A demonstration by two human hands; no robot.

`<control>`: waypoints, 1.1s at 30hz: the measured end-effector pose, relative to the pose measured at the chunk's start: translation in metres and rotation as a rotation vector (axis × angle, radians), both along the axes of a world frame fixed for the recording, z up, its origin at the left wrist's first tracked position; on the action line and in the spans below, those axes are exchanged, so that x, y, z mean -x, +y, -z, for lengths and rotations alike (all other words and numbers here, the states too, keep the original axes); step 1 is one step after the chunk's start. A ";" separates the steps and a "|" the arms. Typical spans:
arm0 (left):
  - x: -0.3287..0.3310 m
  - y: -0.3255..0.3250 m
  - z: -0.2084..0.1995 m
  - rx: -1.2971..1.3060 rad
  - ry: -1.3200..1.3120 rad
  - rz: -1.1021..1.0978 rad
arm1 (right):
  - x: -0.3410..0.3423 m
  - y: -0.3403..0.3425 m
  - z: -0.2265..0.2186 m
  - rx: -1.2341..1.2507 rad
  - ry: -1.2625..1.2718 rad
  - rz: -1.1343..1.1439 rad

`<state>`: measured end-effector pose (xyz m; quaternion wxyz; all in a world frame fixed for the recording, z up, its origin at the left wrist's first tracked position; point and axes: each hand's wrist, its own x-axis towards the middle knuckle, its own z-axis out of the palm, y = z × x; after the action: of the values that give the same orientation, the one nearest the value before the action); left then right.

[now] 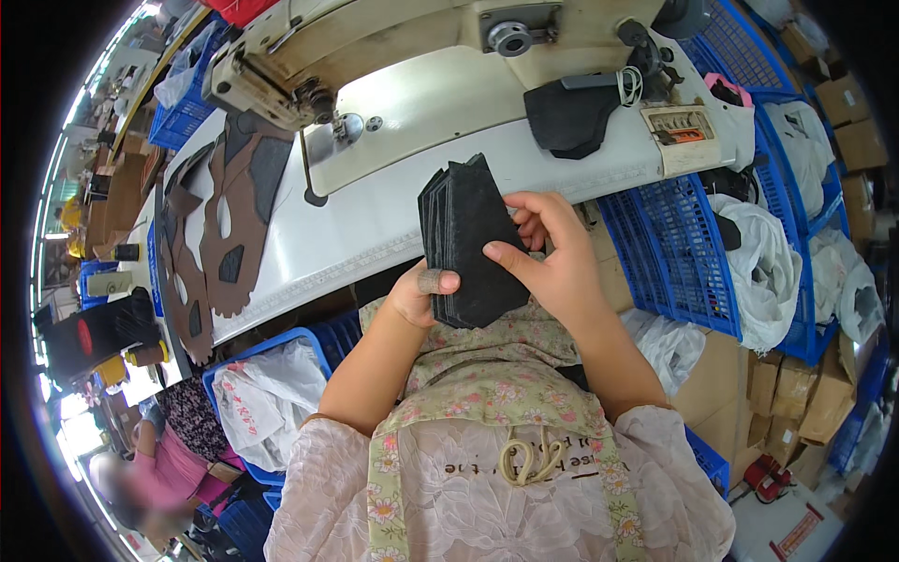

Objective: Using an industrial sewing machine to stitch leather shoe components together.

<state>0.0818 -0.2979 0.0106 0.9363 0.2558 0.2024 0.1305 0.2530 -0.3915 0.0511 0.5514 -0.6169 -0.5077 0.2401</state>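
Observation:
A thick stack of black cut pieces [482,248], angular in outline and perhaps fabric or leather, is held upright over my lap, just off the table's front edge. My left hand [415,295] grips its lower left side, the thumb with a greyish wrap lying across the layered edges. At the right edge, my right hand [554,251] pinches the stack, thumb on the front face and fingers curled by the side. Whether it has separated a single piece I cannot tell. Beyond the stack is a sewing machine [412,47] on a white table [375,220].
Brown and black cut panels [234,229] lie on the table's left. More black pieces [571,117] rest by the machine's right end. Blue crates [670,253] with white bags stand at the right; another crate [328,347] sits below left. A person in pink [164,459] is at lower left.

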 end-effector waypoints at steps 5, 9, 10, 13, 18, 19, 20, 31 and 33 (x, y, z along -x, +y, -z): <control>0.020 0.001 0.005 -0.046 0.048 -0.046 | 0.016 0.006 0.011 0.018 0.153 -0.016; 0.030 0.002 0.009 -0.023 -0.007 -0.080 | 0.026 0.007 0.017 0.079 0.213 -0.024; 0.033 0.002 0.009 -0.022 -0.008 -0.081 | 0.029 0.010 0.019 0.061 0.294 -0.019; 0.041 0.001 0.009 -0.016 -0.019 -0.127 | 0.038 0.014 0.022 0.036 0.382 -0.013; 0.048 0.001 0.010 -0.046 -0.047 -0.141 | 0.042 0.013 0.019 0.059 0.294 0.002; 0.048 0.001 0.010 -0.041 -0.048 -0.140 | 0.043 0.013 0.018 0.041 0.250 0.015; 0.048 0.000 0.011 -0.038 -0.052 -0.133 | 0.044 0.012 0.017 0.022 0.206 0.026; 0.045 -0.012 0.000 -0.013 -0.026 -0.151 | 0.056 0.013 0.005 -0.126 -0.036 0.086; 0.047 -0.012 0.001 -0.020 -0.006 -0.162 | 0.058 0.014 0.004 -0.128 -0.119 0.121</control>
<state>0.0352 -0.3101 0.0091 0.9207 0.2475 0.2181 0.2086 0.1948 -0.3775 0.0467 0.5721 -0.6231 -0.5156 0.1366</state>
